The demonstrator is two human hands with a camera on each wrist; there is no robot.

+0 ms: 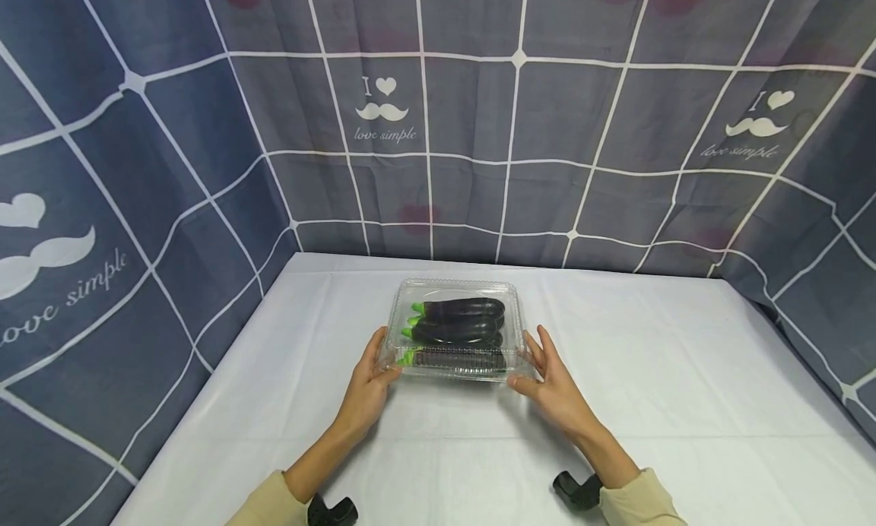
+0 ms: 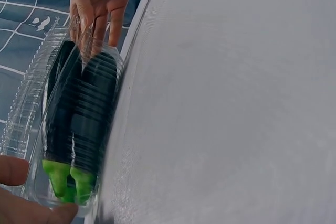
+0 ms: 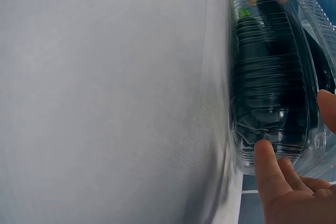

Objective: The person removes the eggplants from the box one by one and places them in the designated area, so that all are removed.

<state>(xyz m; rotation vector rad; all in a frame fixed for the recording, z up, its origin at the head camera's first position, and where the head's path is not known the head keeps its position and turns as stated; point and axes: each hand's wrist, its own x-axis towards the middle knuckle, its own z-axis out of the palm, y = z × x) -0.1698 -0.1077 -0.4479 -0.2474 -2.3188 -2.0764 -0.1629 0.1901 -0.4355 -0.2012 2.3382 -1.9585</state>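
A clear plastic clamshell box (image 1: 452,289) is held between both hands over the white table, its lid down. Inside lie several dark eggplants (image 1: 458,332) with bright green stems, side by side. My left hand (image 1: 366,393) grips the box's left end, thumb at the near corner by the stems and fingers along the side. At the opposite end my right hand (image 1: 557,393) holds the box, thumb at the near corner and fingers spread along the side. In the right wrist view, fingertips (image 3: 266,153) of that hand meet the ribbed plastic wall.
A white cloth (image 1: 438,465) covers the table. Dark blue-grey curtains (image 1: 472,115) with white grid lines stand behind it and at both sides. Black wrist devices (image 1: 577,490) show beside the beige sleeves (image 1: 643,499).
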